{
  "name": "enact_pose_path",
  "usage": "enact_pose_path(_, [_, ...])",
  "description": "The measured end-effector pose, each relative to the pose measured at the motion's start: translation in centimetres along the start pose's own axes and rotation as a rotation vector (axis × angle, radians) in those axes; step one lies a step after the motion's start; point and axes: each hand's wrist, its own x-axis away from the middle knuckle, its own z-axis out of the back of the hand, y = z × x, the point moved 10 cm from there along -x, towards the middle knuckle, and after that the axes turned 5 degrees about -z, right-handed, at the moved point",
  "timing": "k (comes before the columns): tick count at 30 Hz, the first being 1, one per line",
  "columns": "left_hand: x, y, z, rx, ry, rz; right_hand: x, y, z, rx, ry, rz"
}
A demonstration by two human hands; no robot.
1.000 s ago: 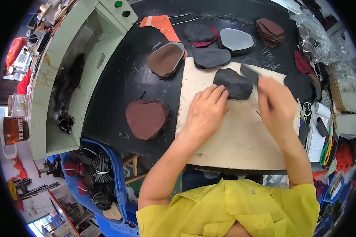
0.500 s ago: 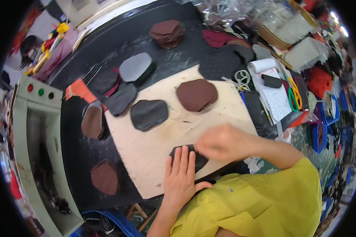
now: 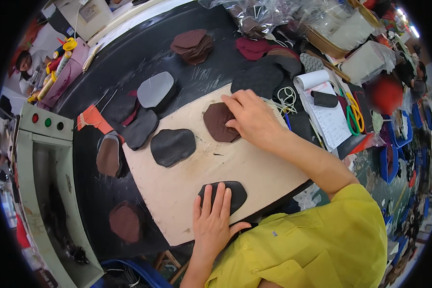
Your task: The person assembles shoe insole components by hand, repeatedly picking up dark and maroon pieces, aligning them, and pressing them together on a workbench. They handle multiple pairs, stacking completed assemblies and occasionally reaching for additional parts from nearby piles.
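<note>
My left hand lies flat with its fingers stretched over a black leather-like piece, near the board's front edge. Farther off, my right hand has its thumb and fingers at the right side of a dark brown fabric piece, perhaps a stack. The hand covers that side, and how firmly it grips is hard to see. Both pieces rest on a pale board. Left of the brown one, a second black piece lies on the same board.
Dark brown cut pieces are stacked at the back. Along the left lie a grey piece and a brown piece. A metal box with buttons borders the left. On the right are a notepad and yellow-handled scissors.
My right hand has moved from beside the near black piece, away from me, to the brown fabric piece. My left hand stays flat on the black piece.
</note>
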Motion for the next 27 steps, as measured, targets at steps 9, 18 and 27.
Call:
enact_pose_path(9, [-0.7,0.4,0.2,-0.010,0.026,-0.004,-1.0,1.9,-1.1,-0.207,-0.119,-0.032])
enact_pose_path(18, [0.0,-0.4,0.3,0.061,0.040,0.018,-1.3,1.3,-0.5,-0.226,-0.071,-0.072])
enact_pose_path(27, [0.5,-0.5,0.7,0.119,0.161,0.072,0.3,3.5,-0.6,-0.999,-0.422,-0.444])
